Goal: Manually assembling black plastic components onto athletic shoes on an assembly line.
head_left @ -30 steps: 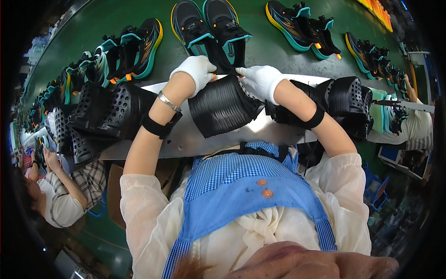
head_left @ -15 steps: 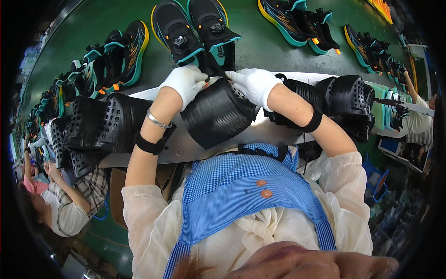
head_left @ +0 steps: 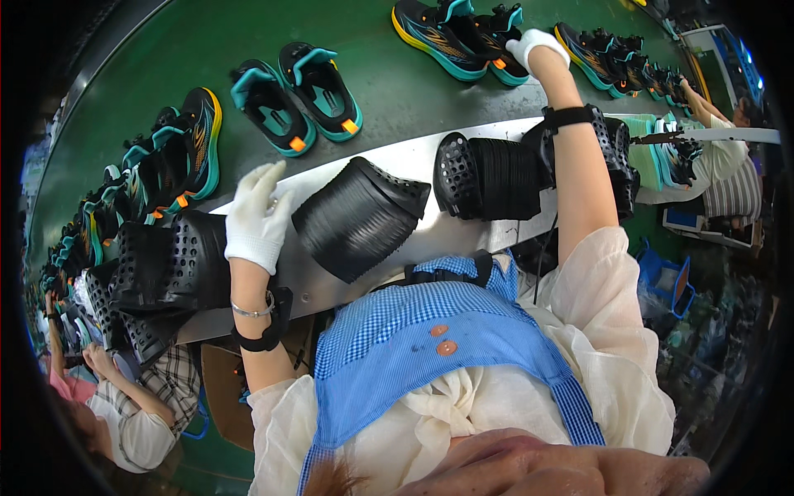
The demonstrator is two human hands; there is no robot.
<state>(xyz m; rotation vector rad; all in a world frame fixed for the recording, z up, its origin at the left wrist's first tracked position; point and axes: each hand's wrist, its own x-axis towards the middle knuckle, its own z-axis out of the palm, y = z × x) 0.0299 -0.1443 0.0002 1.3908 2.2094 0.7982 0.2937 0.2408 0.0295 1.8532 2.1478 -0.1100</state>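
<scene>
My left hand (head_left: 258,217), in a white glove, is open with fingers apart and holds nothing. It hovers over the metal ledge, beside a stack of curved black plastic sheets (head_left: 360,221) with a perforated end. Beyond it stands a pair of black and teal running shoes, the left shoe (head_left: 273,107) and the right shoe (head_left: 322,95), orange heel tabs toward me. My right arm stretches far right. The gloved right hand (head_left: 539,51) is closed at the heel of a black running shoe (head_left: 499,51) on the green table; its fingertips are partly hidden.
More perforated black stacks (head_left: 504,178) lie along the silver ledge (head_left: 397,149), with others (head_left: 169,256) at the left. Shoe rows (head_left: 194,136) line the green table (head_left: 347,25) on both sides. Co-workers sit at the far left (head_left: 132,422) and far right (head_left: 724,186).
My hands have parted from the black stack and the shoes beyond it. The left hand drew back leftward; the right swung far right to another shoe. The whole view has shifted too.
</scene>
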